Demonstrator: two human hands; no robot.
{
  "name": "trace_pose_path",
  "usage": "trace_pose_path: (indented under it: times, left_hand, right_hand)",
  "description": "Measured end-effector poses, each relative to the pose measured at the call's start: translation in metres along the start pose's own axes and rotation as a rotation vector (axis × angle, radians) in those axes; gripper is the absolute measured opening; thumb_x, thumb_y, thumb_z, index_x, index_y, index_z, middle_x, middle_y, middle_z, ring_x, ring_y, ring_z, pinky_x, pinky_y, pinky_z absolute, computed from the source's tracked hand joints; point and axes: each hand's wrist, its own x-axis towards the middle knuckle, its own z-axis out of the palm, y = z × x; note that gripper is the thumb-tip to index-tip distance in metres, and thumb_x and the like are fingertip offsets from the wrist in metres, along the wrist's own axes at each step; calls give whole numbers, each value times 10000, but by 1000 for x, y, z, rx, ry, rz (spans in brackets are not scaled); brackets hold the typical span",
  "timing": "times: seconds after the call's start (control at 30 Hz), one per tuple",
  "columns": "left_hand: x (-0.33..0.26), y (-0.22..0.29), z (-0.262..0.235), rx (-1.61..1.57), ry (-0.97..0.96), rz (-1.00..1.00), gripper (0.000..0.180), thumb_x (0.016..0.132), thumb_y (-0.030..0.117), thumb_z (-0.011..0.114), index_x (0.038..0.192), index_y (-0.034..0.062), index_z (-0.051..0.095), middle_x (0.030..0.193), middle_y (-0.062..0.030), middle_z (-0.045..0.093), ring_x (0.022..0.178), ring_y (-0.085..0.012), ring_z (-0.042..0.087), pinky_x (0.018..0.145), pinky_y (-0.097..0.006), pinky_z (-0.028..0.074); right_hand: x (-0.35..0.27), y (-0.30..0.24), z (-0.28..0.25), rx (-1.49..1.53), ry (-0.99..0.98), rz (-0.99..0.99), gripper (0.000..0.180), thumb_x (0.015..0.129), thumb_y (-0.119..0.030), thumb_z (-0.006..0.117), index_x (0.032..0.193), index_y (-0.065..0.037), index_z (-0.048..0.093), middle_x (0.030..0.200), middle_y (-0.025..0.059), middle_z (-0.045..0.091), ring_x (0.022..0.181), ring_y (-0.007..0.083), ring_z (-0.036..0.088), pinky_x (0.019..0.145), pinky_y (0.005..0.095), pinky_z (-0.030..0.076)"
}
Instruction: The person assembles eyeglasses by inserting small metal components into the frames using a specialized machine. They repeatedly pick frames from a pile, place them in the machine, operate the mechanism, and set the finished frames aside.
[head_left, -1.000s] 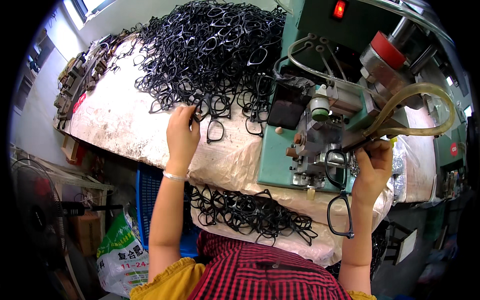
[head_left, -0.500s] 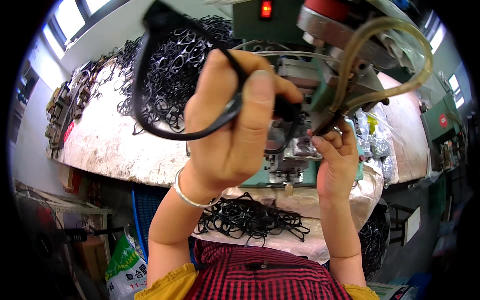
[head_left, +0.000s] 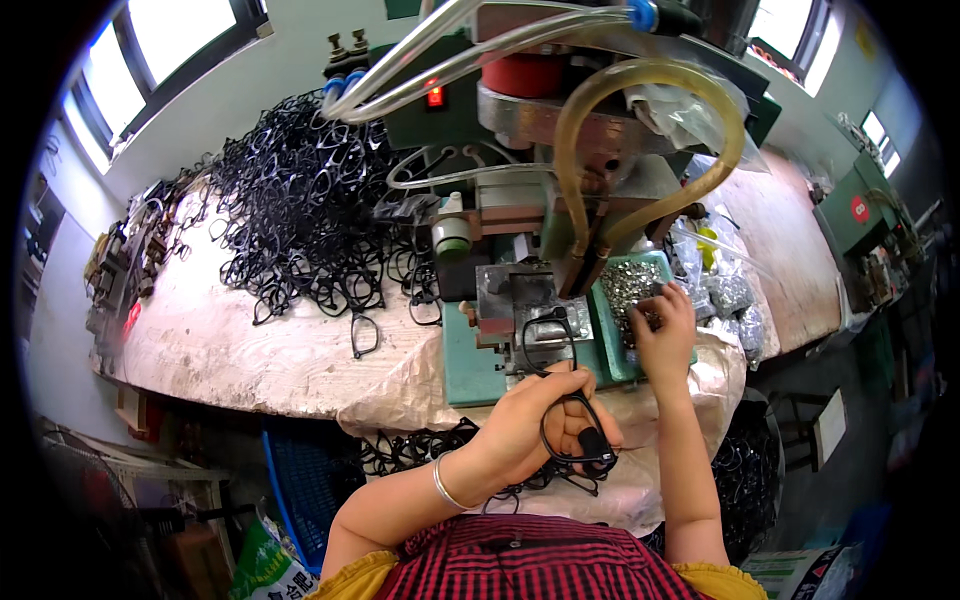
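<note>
My left hand (head_left: pixel 535 415), with a silver bangle at its wrist, is closed around a black eyeglass frame (head_left: pixel 597 448). One rim reaches up in front of the machine's metal fixture (head_left: pixel 545 300), while the other hangs below my fingers. Whether the frame touches the fixture, I cannot tell. My right hand (head_left: pixel 665 340) is at the green tray (head_left: pixel 655 262) of small shiny metal parts (head_left: pixel 628 288). Its thumb and fingers are drawn together at the parts; anything between the fingertips is too small to make out.
A big heap of black eyeglass frames (head_left: pixel 310 200) covers the table's left side. More frames (head_left: pixel 415 452) lie before me. A looped yellowish hose (head_left: pixel 735 130) hangs from the green machine. Plastic bags (head_left: pixel 730 290) sit right of the tray, and a blue basket (head_left: pixel 290 490) stands lower left.
My left hand has come down and away from my head, bringing the eyeglass frame before the fixture. My right hand has gone from the hose end to the parts tray. The view has shifted.
</note>
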Motion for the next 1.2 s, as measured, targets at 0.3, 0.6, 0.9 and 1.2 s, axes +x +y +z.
trace_pose_path:
  times: [0.3, 0.6, 0.9, 1.2]
  left_hand:
    - [2, -6, -7, 44, -68, 49, 226, 1030, 268, 421, 979, 53, 467, 871, -292, 681, 628, -235, 671, 486, -279, 531]
    - [-69, -10, -48, 940, 163, 441, 254, 927, 288, 663, 1007, 51, 620, 956, -61, 685, 917, -175, 656, 789, -291, 521]
    - [-85, 119, -137, 1945, 1249, 1191, 83, 733, 134, 780, 769, 87, 722, 866, -57, 597, 859, -254, 528, 764, -370, 431]
    - [-59, 107, -219, 1942, 1413, 683, 196, 707, 254, 812, 771, 80, 750, 823, -84, 563, 820, -282, 559, 709, -382, 470]
  right_hand:
    - [2, 24, 4, 272, 22, 74, 129, 836, -58, 635, 947, 5, 614, 906, 124, 631, 875, 283, 599, 814, 368, 463]
    - [-10, 6, -2, 578, 48, 323, 126, 898, -23, 630, 1012, 3, 676, 932, 24, 663, 826, 93, 593, 788, 239, 478]
    - [-2, -29, -6, 627, -24, 305, 155, 865, 3, 656, 1017, 13, 682, 942, 41, 682, 866, 107, 612, 806, 239, 477]
    - [-30, 3, -23, 250, 76, 173, 153, 834, 13, 666, 985, 10, 689, 936, 78, 690, 887, 180, 634, 843, 311, 484]
